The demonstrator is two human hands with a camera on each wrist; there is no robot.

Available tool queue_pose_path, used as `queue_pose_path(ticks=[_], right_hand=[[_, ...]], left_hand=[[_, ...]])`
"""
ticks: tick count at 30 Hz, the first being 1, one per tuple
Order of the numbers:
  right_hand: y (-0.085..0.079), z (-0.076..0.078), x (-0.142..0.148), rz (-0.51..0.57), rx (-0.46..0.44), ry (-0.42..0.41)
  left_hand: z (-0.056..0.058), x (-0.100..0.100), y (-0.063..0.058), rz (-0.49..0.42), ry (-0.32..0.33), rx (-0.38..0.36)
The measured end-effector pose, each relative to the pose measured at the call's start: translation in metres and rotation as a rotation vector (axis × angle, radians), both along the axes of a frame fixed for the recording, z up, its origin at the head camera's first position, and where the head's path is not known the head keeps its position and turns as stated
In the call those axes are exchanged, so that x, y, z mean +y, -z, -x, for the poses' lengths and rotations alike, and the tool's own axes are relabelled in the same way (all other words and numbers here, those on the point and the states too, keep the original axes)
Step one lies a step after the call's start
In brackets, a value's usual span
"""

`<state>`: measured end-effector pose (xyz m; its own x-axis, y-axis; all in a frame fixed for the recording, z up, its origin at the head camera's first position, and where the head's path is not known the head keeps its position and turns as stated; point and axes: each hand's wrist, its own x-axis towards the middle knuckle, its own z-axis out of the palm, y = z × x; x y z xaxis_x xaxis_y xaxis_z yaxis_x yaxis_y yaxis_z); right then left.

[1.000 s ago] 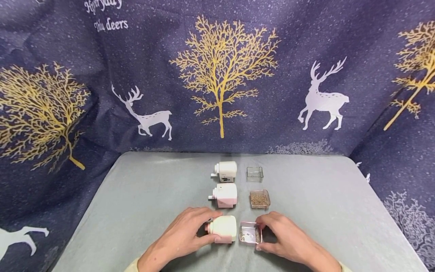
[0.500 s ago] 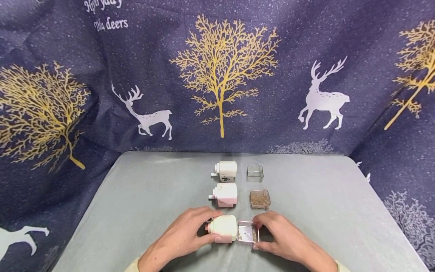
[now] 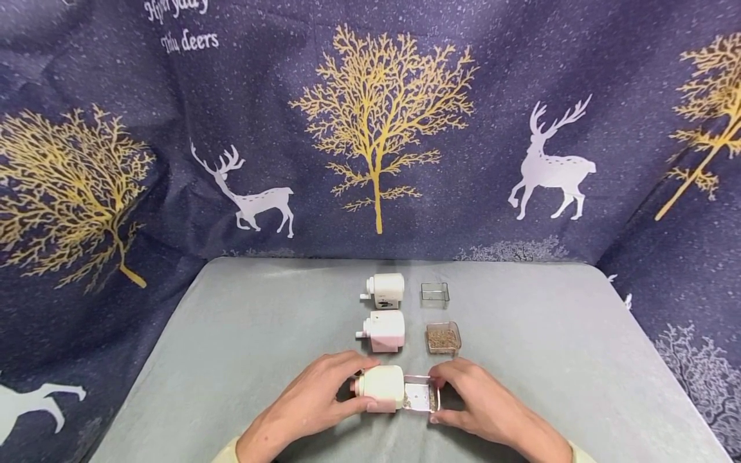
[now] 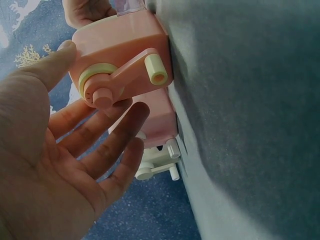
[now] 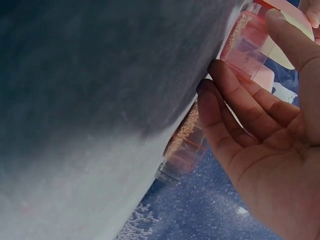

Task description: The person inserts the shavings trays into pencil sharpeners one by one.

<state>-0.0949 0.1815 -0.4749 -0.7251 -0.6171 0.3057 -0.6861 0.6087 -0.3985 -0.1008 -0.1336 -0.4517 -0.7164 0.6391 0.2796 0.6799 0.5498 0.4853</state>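
Your left hand (image 3: 317,393) grips the yellow-and-pink sharpener (image 3: 383,384), nearest you on the table (image 3: 278,321). To its right, the clear drawer (image 3: 417,395), pinched by your right hand (image 3: 486,402), has moved leftward from just apart to meet the sharpener; insertion appears begun but incomplete.

The sharpener (image 3: 383,384) looks smooth plastic, the tray (image 3: 415,392) glossy clear plastic.
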Motion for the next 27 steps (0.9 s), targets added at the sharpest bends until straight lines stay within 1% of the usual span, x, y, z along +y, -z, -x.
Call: queue_pose_path(ticks=[6,11,27], right_hand=[[-0.0003,0.0001,-0.0008,0.005,-0.009,0.000],[0.0002,0.0006,-0.0019,0.009,-0.005,-0.004],[0.0003,0.0011,-0.0067,0.011,-0.004,-0.014]], left_hand=[[0.0003,-0.0006,0.0004,0.028,-0.020,-0.038],[0.0003,-0.0007,0.0007,0.031,-0.027,-0.059],[-0.0005,0.0003,0.0013,0.009,-0.031,-0.082]])
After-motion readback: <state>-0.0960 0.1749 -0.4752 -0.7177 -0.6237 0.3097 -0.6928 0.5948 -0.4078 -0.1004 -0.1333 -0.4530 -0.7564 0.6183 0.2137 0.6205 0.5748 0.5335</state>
